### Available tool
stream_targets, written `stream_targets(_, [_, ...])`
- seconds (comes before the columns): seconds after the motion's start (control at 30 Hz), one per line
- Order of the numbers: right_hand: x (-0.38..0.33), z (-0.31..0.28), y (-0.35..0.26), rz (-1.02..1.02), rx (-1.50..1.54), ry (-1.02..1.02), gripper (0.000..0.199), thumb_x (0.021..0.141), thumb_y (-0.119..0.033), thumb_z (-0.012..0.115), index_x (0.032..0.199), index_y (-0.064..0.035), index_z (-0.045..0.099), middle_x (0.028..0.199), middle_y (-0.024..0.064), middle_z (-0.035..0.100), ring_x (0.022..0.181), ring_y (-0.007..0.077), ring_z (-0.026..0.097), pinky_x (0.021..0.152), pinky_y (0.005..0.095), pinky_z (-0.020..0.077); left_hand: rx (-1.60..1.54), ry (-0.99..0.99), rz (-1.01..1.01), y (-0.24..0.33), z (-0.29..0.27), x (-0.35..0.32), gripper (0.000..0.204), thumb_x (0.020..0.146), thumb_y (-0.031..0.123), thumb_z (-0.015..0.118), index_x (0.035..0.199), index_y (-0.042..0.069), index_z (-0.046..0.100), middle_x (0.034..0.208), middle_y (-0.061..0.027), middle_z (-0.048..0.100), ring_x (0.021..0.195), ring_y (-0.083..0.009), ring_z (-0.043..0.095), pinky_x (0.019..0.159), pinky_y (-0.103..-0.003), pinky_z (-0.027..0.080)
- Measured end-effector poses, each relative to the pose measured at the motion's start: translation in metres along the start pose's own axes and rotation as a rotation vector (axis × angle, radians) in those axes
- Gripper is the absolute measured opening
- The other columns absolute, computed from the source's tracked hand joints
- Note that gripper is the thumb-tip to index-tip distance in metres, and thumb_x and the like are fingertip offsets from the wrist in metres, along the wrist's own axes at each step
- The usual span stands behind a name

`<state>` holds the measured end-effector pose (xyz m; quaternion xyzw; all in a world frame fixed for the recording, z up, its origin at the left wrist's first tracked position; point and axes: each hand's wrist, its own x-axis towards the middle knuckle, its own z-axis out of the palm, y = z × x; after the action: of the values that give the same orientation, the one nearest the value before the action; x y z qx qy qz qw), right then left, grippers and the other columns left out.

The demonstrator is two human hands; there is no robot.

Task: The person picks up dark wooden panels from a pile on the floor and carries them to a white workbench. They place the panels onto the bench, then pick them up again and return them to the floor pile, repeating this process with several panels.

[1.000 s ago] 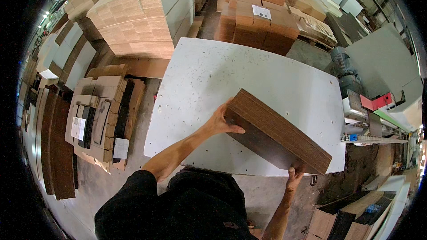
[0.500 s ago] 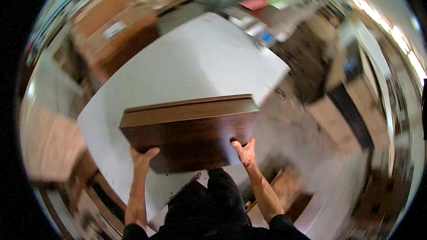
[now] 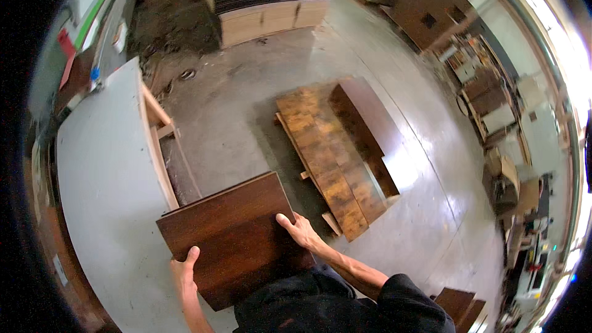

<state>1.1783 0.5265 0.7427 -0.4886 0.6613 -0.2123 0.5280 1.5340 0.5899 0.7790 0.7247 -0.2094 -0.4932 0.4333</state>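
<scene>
A thick, rectangular dark brown wooden panel (image 3: 237, 240) is held up in front of my body, tilted with its broad face toward me. Whether it is one piece or several layers, I cannot tell. My left hand (image 3: 185, 268) grips its left edge, thumb on the face and fingers hidden behind. On the opposite edge, my right hand (image 3: 299, 231) holds on the same way, thumb over the face. The panel's left part overlaps the view of the white-topped table (image 3: 105, 179) at my left.
Ahead to the right, a low pallet on the floor bears mottled brown boards (image 3: 330, 154) and a dark brown stack (image 3: 370, 111). Pale boards with a black band (image 3: 277, 9) stand farther off. A brown cabinet (image 3: 428, 6) is at the far right; more dark pieces (image 3: 456, 308) lie at lower right.
My view has swung right, so the white table has shifted from the middle to the left and the pallet has come into sight. Both hands still hold the panel, which now shows more of its broad face.
</scene>
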Motion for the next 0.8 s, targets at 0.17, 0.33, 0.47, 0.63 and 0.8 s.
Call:
stream_targets(0.17, [-0.098,-0.084,0.125,0.13,0.163,0.184,0.089,0.092,-0.072,0.047,0.137,0.0048,0.051,0.132,0.0271,0.059,0.127,0.0387,0.054,0.107,0.0423,0.0397,0.349,-0.13,0.204,-0.022,0.114,-0.068,0.087,0.07,0.047,0.089,0.132,-0.003,0.055,0.125,-0.0142,0.062,0.116,-0.0272,0.057,0.102,-0.04,0.043])
stream_targets(0.33, [-0.198,-0.133,0.26,0.216,0.318,0.321,0.086,0.092,-0.073,0.043,0.132,0.0021,0.056,0.12,0.0278,0.065,0.119,0.0398,0.059,0.101,0.045,0.043,0.488,-0.392,0.266,-0.075,0.208,-0.157,0.078,0.069,0.051,0.088,0.117,-0.005,0.064,0.107,-0.0134,0.067,0.098,-0.0247,0.062,0.088,-0.039,0.049])
stream_targets(0.47, [-0.273,-0.179,0.343,0.281,0.388,0.451,0.084,0.093,-0.072,0.041,0.124,0.0023,0.061,0.116,0.0285,0.065,0.117,0.0431,0.059,0.099,0.047,0.0431,0.644,-0.539,0.241,-0.104,0.295,-0.227,0.064,0.076,0.04,0.087,0.117,-0.003,0.064,0.109,-0.007,0.067,0.099,-0.0202,0.061,0.094,-0.036,0.046])
stream_targets(0.63, [-0.34,-0.229,0.402,0.305,0.499,0.59,0.084,0.094,-0.071,0.04,0.119,0.0054,0.062,0.114,0.0274,0.066,0.113,0.041,0.06,0.097,0.0462,0.0438,0.765,-0.636,0.264,-0.114,0.387,-0.309,0.061,0.074,0.04,0.088,0.105,-0.007,0.065,0.099,-0.0093,0.067,0.09,-0.0199,0.062,0.09,-0.035,0.048])
stream_targets(0.8, [-0.365,-0.274,0.447,0.362,0.631,0.704,0.084,0.094,-0.072,0.04,0.115,0.0062,0.062,0.11,0.0244,0.067,0.108,0.0338,0.062,0.095,0.0442,0.0448,0.714,-0.794,0.21,-0.134,0.471,-0.341,0.067,0.071,0.043,0.089,0.101,-0.011,0.065,0.093,-0.0161,0.068,0.082,-0.0222,0.066,0.077,-0.035,0.054])
